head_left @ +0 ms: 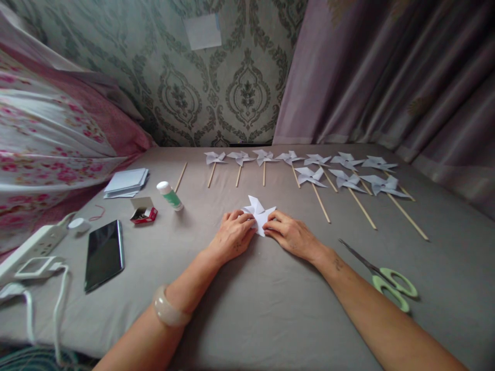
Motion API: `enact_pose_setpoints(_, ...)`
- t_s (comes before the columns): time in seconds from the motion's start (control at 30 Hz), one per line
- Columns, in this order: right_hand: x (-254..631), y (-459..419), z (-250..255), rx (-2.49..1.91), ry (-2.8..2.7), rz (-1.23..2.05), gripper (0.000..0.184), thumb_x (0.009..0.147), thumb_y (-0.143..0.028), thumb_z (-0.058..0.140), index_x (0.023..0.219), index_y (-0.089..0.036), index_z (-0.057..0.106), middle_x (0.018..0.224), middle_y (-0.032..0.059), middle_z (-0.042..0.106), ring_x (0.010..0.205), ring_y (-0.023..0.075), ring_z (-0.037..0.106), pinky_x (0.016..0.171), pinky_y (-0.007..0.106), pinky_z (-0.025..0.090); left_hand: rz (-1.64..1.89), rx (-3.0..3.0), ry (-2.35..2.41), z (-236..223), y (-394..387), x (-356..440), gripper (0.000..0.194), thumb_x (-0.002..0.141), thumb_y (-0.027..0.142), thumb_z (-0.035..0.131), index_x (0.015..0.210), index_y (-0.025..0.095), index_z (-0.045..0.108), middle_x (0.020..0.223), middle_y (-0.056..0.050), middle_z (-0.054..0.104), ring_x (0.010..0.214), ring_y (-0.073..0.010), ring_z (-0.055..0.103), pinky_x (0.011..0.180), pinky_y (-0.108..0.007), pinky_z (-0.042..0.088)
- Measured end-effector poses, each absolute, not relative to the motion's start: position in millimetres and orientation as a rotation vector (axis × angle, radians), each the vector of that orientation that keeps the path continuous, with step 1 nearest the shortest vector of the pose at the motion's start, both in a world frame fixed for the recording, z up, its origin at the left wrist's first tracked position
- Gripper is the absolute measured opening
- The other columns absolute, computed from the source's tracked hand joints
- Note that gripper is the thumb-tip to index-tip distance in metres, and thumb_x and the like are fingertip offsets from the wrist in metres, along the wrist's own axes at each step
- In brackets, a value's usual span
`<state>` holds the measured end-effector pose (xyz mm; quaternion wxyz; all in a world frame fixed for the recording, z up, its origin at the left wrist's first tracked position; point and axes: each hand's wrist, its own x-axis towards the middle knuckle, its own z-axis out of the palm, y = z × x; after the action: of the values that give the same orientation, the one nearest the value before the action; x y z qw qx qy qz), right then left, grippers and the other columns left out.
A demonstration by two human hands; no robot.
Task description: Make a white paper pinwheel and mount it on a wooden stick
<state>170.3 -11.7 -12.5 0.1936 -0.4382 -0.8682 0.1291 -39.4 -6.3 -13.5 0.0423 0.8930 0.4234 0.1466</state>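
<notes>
A white folded paper pinwheel piece lies on the grey sheet in the middle. My left hand presses its left side with bent fingers. My right hand pinches its right edge. Both hands are closed on the paper. Behind them, several finished white paper pinwheels on wooden sticks lie in rows. A single bare stick lies to the left of them.
Green-handled scissors lie right of my right arm. A glue stick, a small red box, a stack of white paper, a black phone and a white power strip sit at the left. Floral bedding lies far left.
</notes>
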Motion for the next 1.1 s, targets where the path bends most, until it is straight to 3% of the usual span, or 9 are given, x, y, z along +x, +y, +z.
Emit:
enact_pose_setpoints(0.27,172,-12,-9,-1.183,-2.409,0.458,0.017,0.09,-0.024,0.055,0.099,-0.021,0.069,0.108,0.005,0.061,0.096,0.0152,0.06,0.089,0.028,0.045,0.466,2.742,1.298,-14,-7,-39,0.027,0.095,0.033,0.042,0.108,0.022,0.063,0.113,-0.007,0.066,0.108,-0.0234,0.052,0.088,-0.039,0.036)
enact_pose_setpoints(0.7,169,-9,-20,-1.086,-2.385,0.292,0.017,0.091,-0.021,0.052,0.09,-0.02,0.069,0.1,0.0063,0.065,0.087,0.0159,0.062,0.079,0.028,0.048,0.516,2.741,1.292,-12,-7,-39,0.025,0.094,0.032,0.044,0.105,0.021,0.064,0.112,-0.006,0.068,0.107,-0.0226,0.054,0.088,-0.038,0.037)
enact_pose_setpoints(0.93,172,-10,-23,-1.074,-2.302,0.381,0.02,0.086,-0.014,0.053,0.099,-0.021,0.066,0.104,0.0053,0.064,0.088,0.0163,0.063,0.08,0.029,0.05,0.549,2.762,1.287,-16,-7,-40,0.026,0.093,0.033,0.047,0.11,0.022,0.063,0.117,-0.007,0.066,0.108,-0.0234,0.054,0.089,-0.039,0.038)
enact_pose_setpoints(1.1,172,-9,-22,-1.086,-2.243,0.462,0.027,0.081,-0.009,0.052,0.102,-0.021,0.065,0.106,0.0053,0.064,0.076,0.0129,0.061,0.072,0.026,0.05,0.607,2.79,1.257,-20,-4,-42,0.029,0.087,0.037,0.058,0.113,0.025,0.063,0.123,-0.008,0.062,0.114,-0.0254,0.051,0.091,-0.041,0.038)
